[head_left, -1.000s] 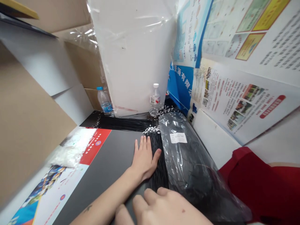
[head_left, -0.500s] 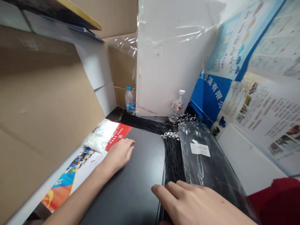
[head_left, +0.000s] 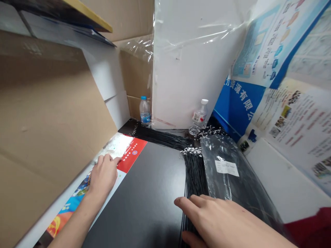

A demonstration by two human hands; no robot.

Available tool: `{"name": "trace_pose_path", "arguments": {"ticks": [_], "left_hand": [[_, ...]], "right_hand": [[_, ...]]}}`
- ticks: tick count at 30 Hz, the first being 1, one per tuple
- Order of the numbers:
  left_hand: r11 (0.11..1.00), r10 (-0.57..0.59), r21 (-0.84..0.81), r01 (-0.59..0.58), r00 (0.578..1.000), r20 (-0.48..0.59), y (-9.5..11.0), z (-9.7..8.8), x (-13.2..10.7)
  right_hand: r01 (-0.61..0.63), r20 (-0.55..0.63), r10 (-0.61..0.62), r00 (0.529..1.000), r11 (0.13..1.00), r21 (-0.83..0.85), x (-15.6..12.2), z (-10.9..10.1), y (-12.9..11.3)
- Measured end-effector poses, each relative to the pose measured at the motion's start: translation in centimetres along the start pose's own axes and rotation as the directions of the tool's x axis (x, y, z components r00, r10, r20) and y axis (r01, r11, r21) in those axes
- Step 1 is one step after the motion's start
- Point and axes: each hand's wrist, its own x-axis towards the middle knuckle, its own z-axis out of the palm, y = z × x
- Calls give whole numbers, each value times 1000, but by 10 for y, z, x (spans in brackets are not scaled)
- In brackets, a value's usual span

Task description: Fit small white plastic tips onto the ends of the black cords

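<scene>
For this bit I'd say go gently: my left hand (head_left: 104,174) is down at the near end of the clear bag of small white pieces (head_left: 117,144), fingers curled and thumb off to the side, and I can't tell from here if they're actually pinching the plastic or just resting on it. Best bet, I reckon, is a light touch on the film so nothing spills, with the other hand low so the strands don't fan out. My right hand (head_left: 219,215) is loosely spread, fingers bent and thumb apart, gripping nothing that I can see, though contact underneath is hidden. As for where stuff sits, the bag is just beyond my left fingers, on the red part of the printed sheet (head_left: 131,160). The black wires (head_left: 195,172) run under my right hand, white ends pointing away from me, between the dark tabletop (head_left: 150,186) and a big labelled plastic bag (head_left: 219,155).
</scene>
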Motion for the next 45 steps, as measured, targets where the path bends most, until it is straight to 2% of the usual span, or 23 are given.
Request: {"name": "trace_pose_path", "arguments": {"ticks": [2, 4, 7, 9, 13, 15, 18, 23, 28, 32, 37, 38, 40, 41, 42, 43, 44, 45], "left_hand": [[1000, -28, 11, 28, 999, -29, 0, 2, -2], [998, -47, 26, 49, 997, -63, 0, 4, -4], [997, -62, 35, 66, 994, -92, -4, 5, -4], [996, -82, 35, 86, 992, -94, -9, 6, -3], [996, -85, 13, 86, 991, -102, -17, 9, 0], [997, -74, -17, 72, 990, -120, -19, 10, 1], [997, -67, -42, 62, 988, -141, -20, 13, 5], [997, -52, -65, 42, 987, -152, -21, 14, 8], [992, -17, -128, -7, 982, -186, -21, 12, 8], [981, 67, -161, -105, 972, -225, -17, 11, 8], [982, 73, -163, -97, 986, -148, -17, 12, 6], [981, 71, -168, -95, 987, -143, -18, 12, 6], [979, 70, -182, -96, 987, -145, -20, 12, 6], [976, 68, -193, -96, 987, -146, -21, 12, 6], [974, 65, -208, -95, 987, -146, -21, 12, 5], [971, 60, -220, -91, 988, -145, -21, 12, 5], [969, 57, -229, -89, 988, -144, -21, 12, 5], [969, 56, -231, -88, 988, -144, -21, 13, 5]], "right_hand": [[-72, 115, 66, 991, 997, 42, 10, -8, -2], [-112, 228, 91, 969, 990, 82, 32, -15, -1], [-66, 302, 41, 953, 995, 72, 90, -15, 10], [-7, 198, 7, 980, 1000, -3, 140, -7, 21], [-26, -16, 26, 1000, 999, -25, 232, 15, 35], [-38, -84, 36, 996, 999, -18, 266, 23, 34], [-62, -151, 60, 987, 998, -9, 300, 33, 30], [-84, -205, 85, 975, 996, 14, 329, 48, 27], [-93, -272, 107, 956, 993, 67, 334, 56, 29], [-101, -370, 153, 916, 983, 155, 326, 51, 32], [-70, -493, 217, 842, 952, 300, 318, 34, 32], [-45, -523, 224, 822, 942, 332, 317, 27, 31], [71, -633, 244, 735, 900, 430, 314, 5, 29], [196, -717, 267, 644, 848, 493, 309, -11, 28], [344, -799, 298, 523, 783, 518, 301, -29, 25], [456, -865, 277, 418, 760, 463, 290, -48, 22], [503, -912, 222, 345, 777, 379, 274, -69, 18], [501, -935, 154, 319, 810, 304, 255, -90, 12]]}}
